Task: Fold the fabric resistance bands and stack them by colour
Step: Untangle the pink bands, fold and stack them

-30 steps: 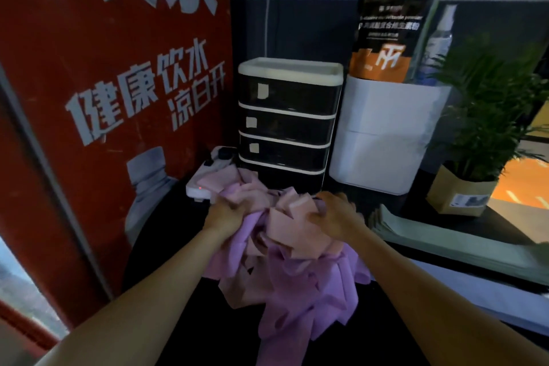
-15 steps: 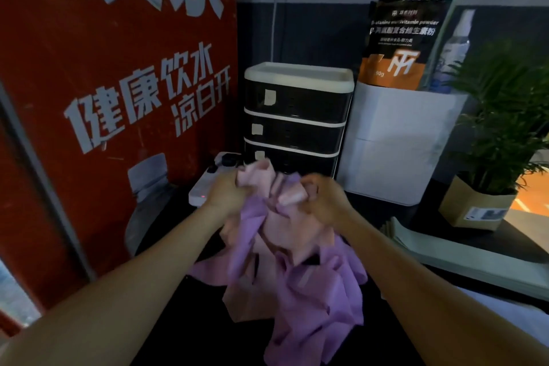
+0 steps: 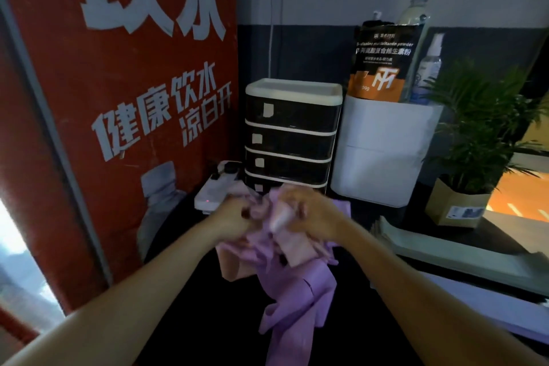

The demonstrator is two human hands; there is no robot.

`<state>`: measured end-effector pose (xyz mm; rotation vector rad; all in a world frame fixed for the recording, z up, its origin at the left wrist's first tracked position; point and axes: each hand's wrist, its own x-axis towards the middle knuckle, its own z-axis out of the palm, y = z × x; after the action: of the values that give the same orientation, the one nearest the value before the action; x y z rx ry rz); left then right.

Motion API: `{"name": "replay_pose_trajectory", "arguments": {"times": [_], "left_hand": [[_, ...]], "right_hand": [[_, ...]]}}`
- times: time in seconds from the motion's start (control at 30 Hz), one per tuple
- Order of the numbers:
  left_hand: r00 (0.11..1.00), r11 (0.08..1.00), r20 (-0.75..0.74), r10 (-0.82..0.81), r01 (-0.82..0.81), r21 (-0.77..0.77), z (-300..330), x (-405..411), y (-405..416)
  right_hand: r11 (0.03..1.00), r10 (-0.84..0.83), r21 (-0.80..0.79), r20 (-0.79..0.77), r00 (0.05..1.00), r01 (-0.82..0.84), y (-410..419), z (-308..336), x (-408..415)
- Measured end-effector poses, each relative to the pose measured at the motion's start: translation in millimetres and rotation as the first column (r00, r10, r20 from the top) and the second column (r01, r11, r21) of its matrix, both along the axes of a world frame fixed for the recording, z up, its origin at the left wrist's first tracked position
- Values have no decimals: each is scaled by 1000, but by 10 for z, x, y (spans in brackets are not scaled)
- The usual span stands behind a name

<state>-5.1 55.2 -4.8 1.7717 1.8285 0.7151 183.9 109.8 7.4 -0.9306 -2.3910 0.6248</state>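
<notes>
1. A tall red panel with white Chinese lettering and a printed bottle (image 3: 124, 116) stands along the left side of the dark counter (image 3: 190, 300), close beside the left forearm.
2. At the back of the counter, a black four-drawer plastic organiser with cream trim (image 3: 292, 134) rises directly behind the hands; a white power strip with a small red light (image 3: 214, 190) lies at its left foot, just behind the left hand.
3. To the right of the drawers stands a white rectangular bin (image 3: 383, 151), which holds a black-and-orange powder pouch (image 3: 381, 64), a clear water bottle with a white cap (image 3: 414, 15) and a small clear spray bottle (image 3: 430, 64).
4. Further right, a green leafy plant in a tan cardboard-coloured pot (image 3: 475, 140) sits near a flat stack of pale green sheets (image 3: 445, 246).
5. The tangled bundle of lilac and pale pink fabric resistance bands (image 3: 285, 270) is held up above the counter, in front of the drawers, with long lilac loops hanging down toward the near edge.
6. The left hand (image 3: 234, 217) is curled closed round the bundle's left side.
7. The right hand (image 3: 309, 214) grips a pale pink band at the top of the bundle; its fingers are blurred.
</notes>
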Motion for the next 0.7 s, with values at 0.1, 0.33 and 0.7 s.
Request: {"name": "replay_pose_trajectory", "arguments": {"times": [0.1, 0.33, 0.7], "left_hand": [[993, 999, -103, 51, -49, 23, -294, -36, -204], [990, 968, -31, 136, -126, 219, -278, 85, -434], [966, 973, 211, 147, -179, 145, -306, 413, -546]], "right_hand": [[992, 41, -124, 230, 972, -13, -153, -276, 132], [999, -18, -36, 58, 998, 21, -375, -204, 357], [988, -126, 105, 89, 988, 116, -481, -416, 69]]}}
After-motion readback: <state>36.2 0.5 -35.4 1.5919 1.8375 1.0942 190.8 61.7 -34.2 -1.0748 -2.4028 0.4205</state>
